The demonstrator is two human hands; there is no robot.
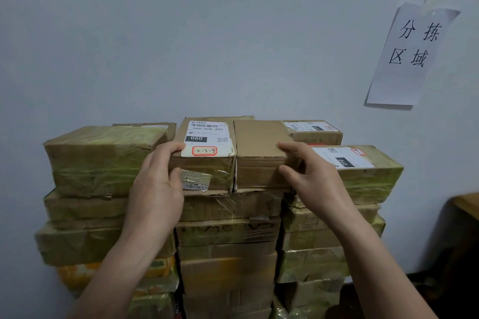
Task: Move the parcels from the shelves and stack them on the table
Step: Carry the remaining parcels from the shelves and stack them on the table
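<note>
Head view: left hand (158, 184) pinches the labelled parcel (206, 163) between fingers (168, 149) and thumb; right hand (315, 180) pinches the plain parcel (256, 142).

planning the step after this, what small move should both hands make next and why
Probably ease both hands off. The left hand grips the labelled parcel and the right hand the plain parcel, and both already sit level, side by side, atop the middle stack.
</note>
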